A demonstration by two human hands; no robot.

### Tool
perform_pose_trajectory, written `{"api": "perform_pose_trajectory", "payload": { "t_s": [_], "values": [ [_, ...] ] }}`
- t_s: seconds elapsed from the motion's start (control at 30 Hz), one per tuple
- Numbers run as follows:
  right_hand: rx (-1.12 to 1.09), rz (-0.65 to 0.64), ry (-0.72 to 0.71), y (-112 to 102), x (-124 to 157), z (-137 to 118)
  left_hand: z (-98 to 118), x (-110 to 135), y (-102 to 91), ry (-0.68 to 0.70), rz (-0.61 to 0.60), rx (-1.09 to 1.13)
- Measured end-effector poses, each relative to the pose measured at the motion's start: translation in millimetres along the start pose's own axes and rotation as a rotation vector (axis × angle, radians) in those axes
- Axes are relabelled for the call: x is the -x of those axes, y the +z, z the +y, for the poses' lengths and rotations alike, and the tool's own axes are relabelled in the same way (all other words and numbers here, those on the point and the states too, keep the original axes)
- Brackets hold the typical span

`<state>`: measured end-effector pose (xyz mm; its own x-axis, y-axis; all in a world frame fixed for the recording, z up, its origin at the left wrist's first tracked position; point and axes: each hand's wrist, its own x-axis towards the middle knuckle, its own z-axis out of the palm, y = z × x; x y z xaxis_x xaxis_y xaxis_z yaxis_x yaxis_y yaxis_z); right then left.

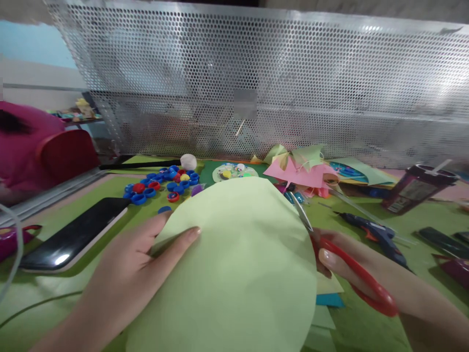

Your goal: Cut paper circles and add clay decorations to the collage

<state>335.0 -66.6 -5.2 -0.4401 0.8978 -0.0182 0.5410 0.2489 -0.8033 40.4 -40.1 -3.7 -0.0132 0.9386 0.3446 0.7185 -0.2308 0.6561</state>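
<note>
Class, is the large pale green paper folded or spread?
The paper is spread: its broad, rounded surface shows no fold line.

The left hand (pixel 137 264) grips the left edge of the light green paper sheet (pixel 242 264), thumb on top. The right hand (pixel 357 250) holds red-handled scissors (pixel 353 266) at the sheet's right edge. Left of the sheet: phone (pixel 78 234). Behind it, leftward: bottle caps (pixel 154 185); rightward: pink paper (pixel 298 172). Right of it: glue gun (pixel 381 234).
</note>
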Motion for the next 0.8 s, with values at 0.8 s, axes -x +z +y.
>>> {"api": "perform_pose_trajectory", "payload": {
  "t_s": [0.8],
  "values": [
    [-0.068,0.028,0.134,2.9,-1.4,13.1,-24.2,3.6,10.4,0.223,0.129,-0.114]
  ]
}}
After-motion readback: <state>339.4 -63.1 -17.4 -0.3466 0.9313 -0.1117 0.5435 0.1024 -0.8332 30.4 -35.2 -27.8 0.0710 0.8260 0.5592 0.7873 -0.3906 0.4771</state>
